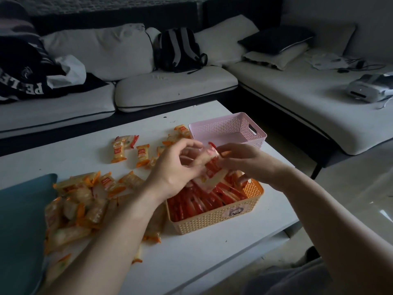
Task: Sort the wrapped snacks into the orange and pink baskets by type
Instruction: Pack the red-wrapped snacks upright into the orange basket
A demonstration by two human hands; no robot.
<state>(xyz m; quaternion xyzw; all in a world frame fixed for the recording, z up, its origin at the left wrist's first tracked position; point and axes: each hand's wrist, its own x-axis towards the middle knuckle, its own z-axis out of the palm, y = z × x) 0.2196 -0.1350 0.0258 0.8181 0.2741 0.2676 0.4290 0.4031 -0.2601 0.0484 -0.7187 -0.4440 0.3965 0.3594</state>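
My left hand (176, 167) and my right hand (240, 160) meet above the orange basket (214, 220) and both pinch a bunch of red-wrapped snacks (210, 167). Several red-wrapped snacks (202, 201) fill the orange basket. Behind it stands the pink basket (229, 126), with nothing visible inside. A heap of orange-wrapped snacks (78, 201) lies on the white table (191, 252) to the left, and more of these snacks (131, 150) are scattered further back.
A teal cushion (19, 226) covers the table's left front corner. A white sofa (170, 86) with a backpack (180, 50) and dark clothing runs behind the table. A white headset (368, 88) lies on the sofa's right section.
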